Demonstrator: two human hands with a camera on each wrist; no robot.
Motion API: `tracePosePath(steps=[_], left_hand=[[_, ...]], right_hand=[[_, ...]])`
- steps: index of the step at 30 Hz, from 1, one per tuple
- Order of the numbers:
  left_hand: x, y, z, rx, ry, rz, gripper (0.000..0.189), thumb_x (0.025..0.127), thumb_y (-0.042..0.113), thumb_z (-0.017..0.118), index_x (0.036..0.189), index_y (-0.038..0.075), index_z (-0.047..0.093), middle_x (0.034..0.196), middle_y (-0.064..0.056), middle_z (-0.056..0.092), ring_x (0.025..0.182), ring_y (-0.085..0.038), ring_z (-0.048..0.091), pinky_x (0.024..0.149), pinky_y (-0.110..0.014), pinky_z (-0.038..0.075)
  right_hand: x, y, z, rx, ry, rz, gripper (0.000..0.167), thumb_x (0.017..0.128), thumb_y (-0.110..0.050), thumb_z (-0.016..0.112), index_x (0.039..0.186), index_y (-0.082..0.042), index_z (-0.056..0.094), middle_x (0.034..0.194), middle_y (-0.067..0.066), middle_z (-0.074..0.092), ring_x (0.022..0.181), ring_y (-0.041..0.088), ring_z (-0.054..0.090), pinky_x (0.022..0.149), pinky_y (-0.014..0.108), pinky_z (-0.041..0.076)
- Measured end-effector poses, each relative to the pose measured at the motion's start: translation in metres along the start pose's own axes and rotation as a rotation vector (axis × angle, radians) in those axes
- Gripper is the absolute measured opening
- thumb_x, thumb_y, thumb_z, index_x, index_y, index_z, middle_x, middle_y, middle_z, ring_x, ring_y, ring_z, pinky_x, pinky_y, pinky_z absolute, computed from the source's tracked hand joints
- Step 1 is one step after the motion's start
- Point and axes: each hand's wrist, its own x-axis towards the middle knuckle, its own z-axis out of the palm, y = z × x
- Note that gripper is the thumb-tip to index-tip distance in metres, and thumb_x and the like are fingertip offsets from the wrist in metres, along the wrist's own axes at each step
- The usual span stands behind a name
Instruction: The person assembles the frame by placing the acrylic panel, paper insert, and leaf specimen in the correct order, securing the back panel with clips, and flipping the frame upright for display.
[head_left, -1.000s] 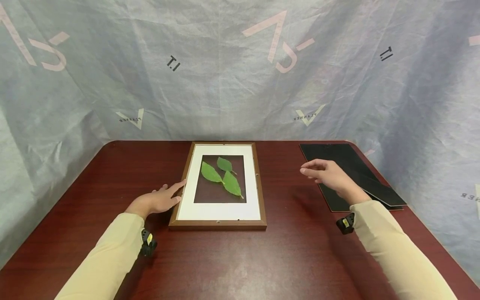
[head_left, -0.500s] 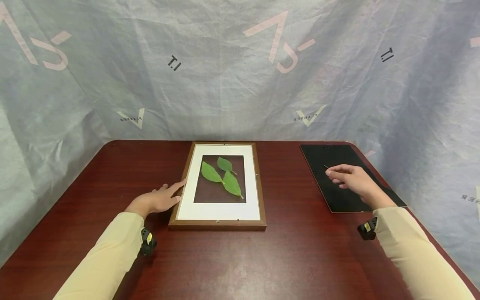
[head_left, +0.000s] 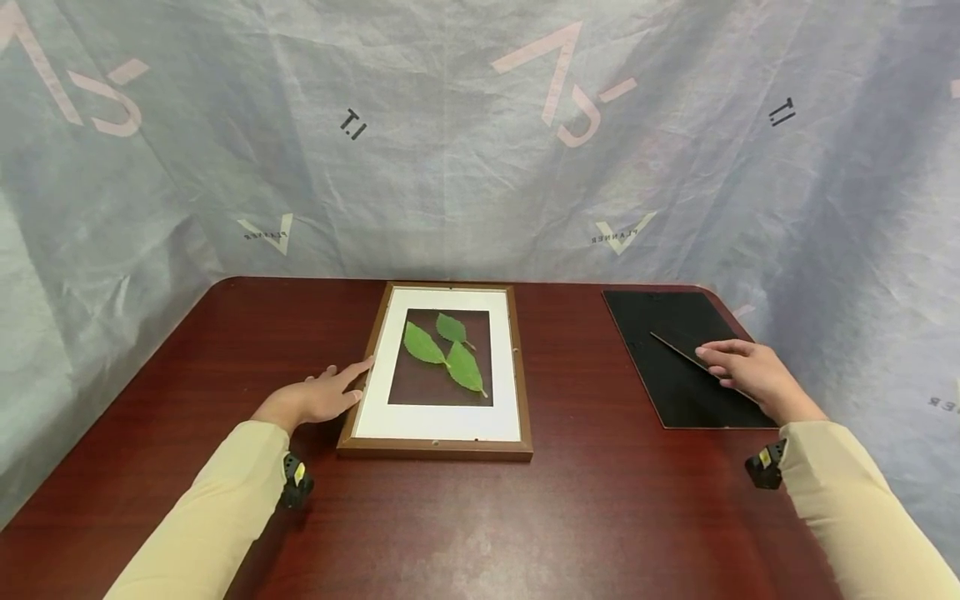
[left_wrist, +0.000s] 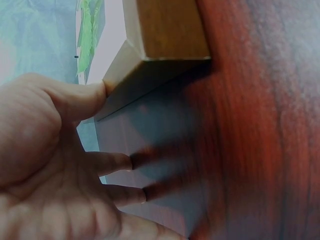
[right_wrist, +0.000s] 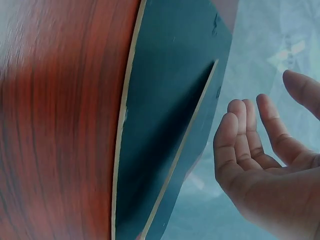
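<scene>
Widely spread left grip (head_left: pixel 317 398), touching frame (head_left: pixel 437 454), right (head_left: pixel 756 377) cupped

Brown frame (head_left: pixel 435 454) with three green leaves (head_left: pixel 465 367), left of black board (head_left: pixel 652 317), apparently with tilted flap (right_wrist: pixel 192 155).

I have my right hand (right_wrist: pixel 270 172) beside the tilted panel (right_wrist: pixel 184 155), a gap between them, its fingers (right_wrist: pixel 227 137) loosely bent. Under the panel, the board (right_wrist: pixel 165 65) lies near the edge of the tabletop (right_wrist: pixel 60 125) by the curtain (right_wrist: pixel 267 35).
</scene>
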Motion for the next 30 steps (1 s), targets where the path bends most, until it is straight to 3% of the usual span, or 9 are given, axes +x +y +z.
tracePosePath(steps=[3, 6, 12, 15, 17, 19, 22, 26, 30], left_hand=[[0.000, 0.000, 0.000, -0.002, 0.001, 0.001, 0.059, 0.109, 0.012, 0.039, 0.160, 0.000, 0.012, 0.159, -0.042, 0.008, 0.146, -0.061, -0.001, 0.114, -0.072, 0.003], [0.000, 0.000, 0.000, -0.010, -0.001, -0.003, 0.059, 0.109, 0.011, 0.039, 0.160, 0.000, 0.012, 0.159, -0.042, 0.007, 0.146, -0.061, -0.001, 0.114, -0.072, 0.002], [0.000, 0.001, 0.000, -0.013, 0.000, -0.006, 0.060, 0.108, 0.011, 0.039, 0.160, 0.000, 0.012, 0.159, -0.042, 0.007, 0.146, -0.060, -0.001, 0.115, -0.071, 0.001], [-0.001, 0.002, 0.000, -0.013, 0.005, -0.012, 0.060, 0.108, 0.011, 0.039, 0.160, 0.000, 0.012, 0.159, -0.042, 0.008, 0.146, -0.060, -0.001, 0.115, -0.071, 0.001], [0.000, 0.003, 0.000, -0.010, 0.006, -0.013, 0.060, 0.108, 0.011, 0.039, 0.160, 0.000, 0.012, 0.159, -0.042, 0.008, 0.146, -0.060, 0.000, 0.115, -0.071, 0.001], [0.001, 0.003, 0.000, -0.008, 0.005, -0.012, 0.060, 0.108, 0.011, 0.039, 0.160, 0.000, 0.012, 0.159, -0.041, 0.008, 0.146, -0.060, 0.000, 0.115, -0.071, 0.002], [0.001, 0.003, 0.000, -0.005, 0.002, -0.009, 0.060, 0.108, 0.012, 0.039, 0.160, 0.000, 0.012, 0.159, -0.041, 0.008, 0.146, -0.060, 0.000, 0.115, -0.071, 0.002], [0.000, 0.003, -0.001, 0.000, 0.000, -0.017, 0.060, 0.109, 0.011, 0.039, 0.160, 0.000, 0.011, 0.159, -0.042, 0.007, 0.146, -0.061, 0.000, 0.114, -0.072, 0.002], [0.000, 0.000, -0.001, 0.001, 0.001, -0.010, 0.060, 0.109, 0.013, 0.040, 0.161, 0.001, 0.011, 0.159, -0.041, 0.008, 0.146, -0.061, 0.000, 0.114, -0.072, 0.002]], right_hand=[[-0.001, 0.005, -0.006, -0.006, 0.016, 0.017, 0.076, 0.104, -0.051, 0.050, 0.152, 0.006, 0.038, 0.154, 0.034, 0.032, 0.095, -0.003, 0.057, 0.091, 0.036, 0.054], [-0.001, 0.010, -0.013, -0.005, 0.041, 0.023, 0.076, 0.104, -0.052, 0.050, 0.152, 0.006, 0.037, 0.156, 0.035, 0.030, 0.094, -0.006, 0.055, 0.093, 0.040, 0.053], [-0.002, 0.020, -0.024, 0.017, 0.105, 0.023, 0.070, 0.105, -0.045, 0.053, 0.145, 0.011, 0.041, 0.156, 0.041, 0.021, 0.080, -0.019, 0.051, 0.077, 0.021, 0.055], [-0.001, 0.023, -0.028, 0.011, 0.140, 0.035, 0.065, 0.104, -0.045, 0.055, 0.142, 0.007, 0.046, 0.155, 0.042, 0.022, 0.078, -0.017, 0.054, 0.077, 0.024, 0.056], [0.000, 0.027, -0.031, 0.004, 0.160, 0.049, 0.064, 0.103, -0.045, 0.056, 0.141, 0.006, 0.049, 0.155, 0.042, 0.021, 0.086, 0.000, 0.065, 0.085, 0.034, 0.056], [0.000, 0.030, -0.032, -0.020, 0.188, 0.063, 0.065, 0.102, -0.047, 0.057, 0.140, 0.005, 0.050, 0.154, 0.042, 0.024, 0.102, 0.025, 0.069, 0.091, 0.047, 0.053], [0.001, 0.035, -0.033, -0.076, 0.238, 0.072, 0.071, 0.101, -0.047, 0.057, 0.143, 0.009, 0.046, 0.151, 0.042, 0.028, 0.124, 0.056, 0.046, 0.092, 0.061, 0.047], [0.001, 0.039, -0.031, -0.171, 0.284, 0.090, 0.079, 0.100, -0.049, 0.058, 0.148, 0.011, 0.038, 0.146, 0.043, 0.036, 0.126, 0.059, 0.039, 0.093, 0.065, 0.043], [0.002, 0.043, -0.032, -0.239, 0.271, 0.124, 0.086, 0.099, -0.051, 0.058, 0.148, 0.014, 0.034, 0.145, 0.044, 0.036, 0.126, 0.061, 0.037, 0.094, 0.066, 0.043]])
